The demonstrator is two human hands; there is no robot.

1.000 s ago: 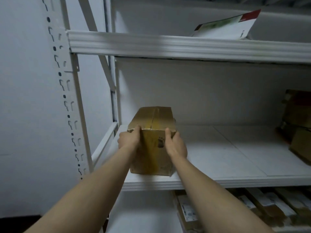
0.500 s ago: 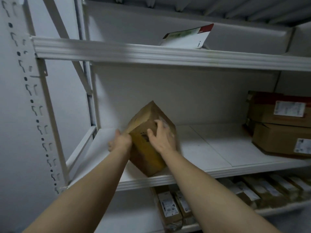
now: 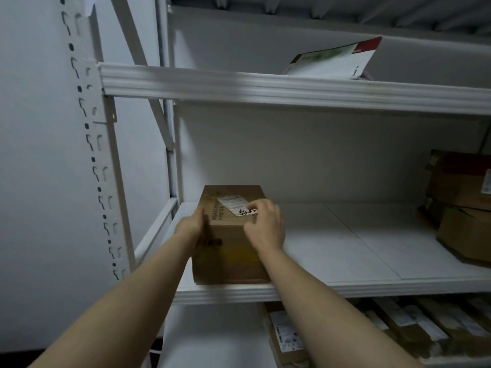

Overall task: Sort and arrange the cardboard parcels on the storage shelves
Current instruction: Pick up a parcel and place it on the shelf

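Observation:
A brown cardboard parcel [image 3: 228, 251] stands flat at the left front of the white middle shelf [image 3: 345, 261], a white label with black handwriting on its top face. My left hand [image 3: 190, 225] grips its upper left edge. My right hand [image 3: 265, 224] curls over the upper right edge, fingers on the label. Both forearms reach in from below.
Stacked brown parcels [image 3: 465, 205] fill the shelf's right end. A white box with a red and green print [image 3: 334, 59] leans on the upper shelf. Several labelled parcels [image 3: 398, 328] lie on the lower shelf. The perforated upright post [image 3: 101, 160] stands at left.
The parcel was tipped onto a corner and turned; it now lies flat with its labelled face up. Both hands shifted to its upper edges.

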